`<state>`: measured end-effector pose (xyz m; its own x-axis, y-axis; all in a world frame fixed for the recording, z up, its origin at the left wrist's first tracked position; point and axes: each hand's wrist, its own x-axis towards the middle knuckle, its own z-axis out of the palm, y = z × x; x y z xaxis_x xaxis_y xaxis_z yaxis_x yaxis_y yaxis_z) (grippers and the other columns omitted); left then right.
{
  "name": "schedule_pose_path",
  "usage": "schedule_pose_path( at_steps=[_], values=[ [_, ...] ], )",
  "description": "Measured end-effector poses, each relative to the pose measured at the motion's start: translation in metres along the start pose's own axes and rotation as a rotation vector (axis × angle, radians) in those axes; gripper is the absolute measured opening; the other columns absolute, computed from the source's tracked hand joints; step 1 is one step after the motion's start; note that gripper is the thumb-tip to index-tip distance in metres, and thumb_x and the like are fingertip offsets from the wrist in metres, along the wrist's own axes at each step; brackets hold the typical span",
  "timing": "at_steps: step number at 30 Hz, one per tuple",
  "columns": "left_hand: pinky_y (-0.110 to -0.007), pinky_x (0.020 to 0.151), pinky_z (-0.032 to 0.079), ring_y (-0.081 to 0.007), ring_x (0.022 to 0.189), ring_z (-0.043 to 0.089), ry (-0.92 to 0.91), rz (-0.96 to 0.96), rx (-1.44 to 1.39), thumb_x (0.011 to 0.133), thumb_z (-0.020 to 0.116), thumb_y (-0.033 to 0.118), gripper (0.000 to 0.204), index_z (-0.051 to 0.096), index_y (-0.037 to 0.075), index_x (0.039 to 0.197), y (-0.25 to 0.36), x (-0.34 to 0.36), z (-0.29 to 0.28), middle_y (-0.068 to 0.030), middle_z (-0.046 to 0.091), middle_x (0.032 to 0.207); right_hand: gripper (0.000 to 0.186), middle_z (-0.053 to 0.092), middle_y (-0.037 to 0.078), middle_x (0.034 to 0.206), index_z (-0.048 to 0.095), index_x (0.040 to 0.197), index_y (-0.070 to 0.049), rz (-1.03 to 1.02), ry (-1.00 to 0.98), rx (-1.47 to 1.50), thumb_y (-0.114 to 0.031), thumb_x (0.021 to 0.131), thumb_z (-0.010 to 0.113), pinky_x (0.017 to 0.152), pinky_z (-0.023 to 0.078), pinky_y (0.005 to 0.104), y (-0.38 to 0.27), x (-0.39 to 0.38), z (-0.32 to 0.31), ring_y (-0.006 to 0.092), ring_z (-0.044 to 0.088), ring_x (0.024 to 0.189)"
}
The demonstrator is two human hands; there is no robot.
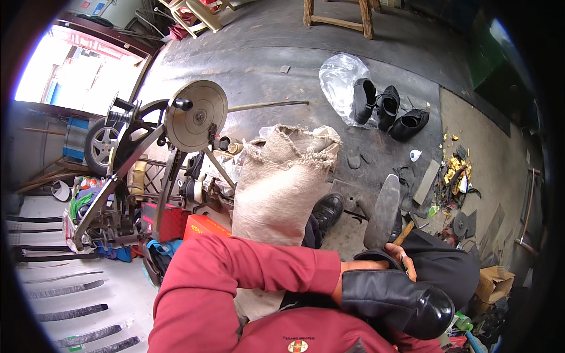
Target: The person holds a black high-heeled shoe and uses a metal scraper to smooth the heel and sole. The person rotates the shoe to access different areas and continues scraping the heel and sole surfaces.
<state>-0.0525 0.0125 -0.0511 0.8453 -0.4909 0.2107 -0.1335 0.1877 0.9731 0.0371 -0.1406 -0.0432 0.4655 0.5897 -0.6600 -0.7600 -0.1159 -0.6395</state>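
Observation:
A black leather shoe [391,294] with a shiny toe lies over my lap. My left hand [371,266] reaches across from the red sleeve and grips the shoe near its opening. Bent fingers show at the shoe's upper edge, and the shoe hides part of the hand. Below the shoe is my right sleeve [412,342]; its hand is hidden. Just beyond the fingers, a long grey sole-shaped piece [384,209] stands out. A tool with a wooden handle [404,233] rests close to the fingers, against my dark trouser leg [441,262].
A hand-cranked machine with a large wheel [197,116] stands at left. Beige sackcloth [273,203] covers one leg. Several black shoes [388,107] sit by a plastic bag [341,79]. Scraps [458,170], a grey block [426,182] and a cardboard box [494,283] are at right.

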Motion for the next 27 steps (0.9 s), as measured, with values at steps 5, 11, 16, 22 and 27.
schedule_pose_path(
  at_steps=[5, 11, 16, 22, 27],
  values=[
    [-0.045, 0.093, 0.042, -0.0335, 0.105, 0.056, 0.009, 0.019, 0.203, 0.082, 0.065, 0.032, 0.037, 0.061, 0.008, 0.111, 0.009, 0.004, -0.007, -0.0154, 0.063, 0.114, 0.055, 0.062, 0.014, 0.116, 0.057, 0.124, 0.003, -0.014, -0.037, 0.001, -0.045, 0.102, 0.038, 0.106, 0.042, 0.0351, -0.008, 0.0, 0.005, 0.0235, 0.058, 0.112],
    [-0.046, 0.095, 0.045, -0.0355, 0.108, 0.056, 0.14, 0.013, 0.204, 0.083, 0.069, 0.027, 0.039, 0.064, 0.004, 0.114, 0.023, -0.013, -0.009, -0.0187, 0.063, 0.114, 0.085, 0.063, 0.014, 0.115, 0.058, 0.12, 0.004, 0.153, 0.044, 0.32, -0.073, 0.099, 0.031, 0.102, 0.045, 0.0351, -0.029, -0.005, 0.014, 0.0243, 0.059, 0.108],
    [-0.043, 0.101, 0.046, -0.0337, 0.119, 0.056, 0.042, -0.031, 0.002, 0.089, 0.068, 0.022, 0.04, 0.064, 0.002, 0.123, 0.02, -0.026, -0.013, -0.0185, 0.062, 0.125, 0.071, 0.065, 0.011, 0.117, 0.064, 0.12, -0.002, 0.09, 0.018, 0.162, -0.064, 0.102, 0.036, 0.099, 0.045, 0.0332, -0.032, -0.001, 0.017, 0.0224, 0.06, 0.111],
    [-0.037, 0.097, 0.049, -0.0261, 0.113, 0.062, -0.03, -0.345, -0.138, 0.092, 0.066, 0.014, 0.037, 0.062, 0.003, 0.127, 0.031, -0.012, -0.023, -0.0146, 0.063, 0.123, 0.052, 0.066, 0.008, 0.119, 0.063, 0.125, 0.001, -0.088, 0.0, 0.019, -0.042, 0.107, 0.041, 0.094, 0.044, 0.0308, -0.023, -0.004, 0.017, 0.0166, 0.059, 0.114],
    [-0.035, 0.078, 0.053, -0.0231, 0.09, 0.067, 0.105, -0.371, -0.147, 0.086, 0.076, 0.01, 0.023, 0.069, 0.002, 0.107, 0.032, -0.009, -0.019, -0.0107, 0.068, 0.098, 0.051, 0.068, 0.008, 0.116, 0.066, 0.12, 0.0, -0.105, 0.049, -0.017, -0.041, 0.107, 0.039, 0.093, 0.044, 0.0305, -0.022, -0.009, 0.019, 0.0163, 0.061, 0.11]
  ],
)
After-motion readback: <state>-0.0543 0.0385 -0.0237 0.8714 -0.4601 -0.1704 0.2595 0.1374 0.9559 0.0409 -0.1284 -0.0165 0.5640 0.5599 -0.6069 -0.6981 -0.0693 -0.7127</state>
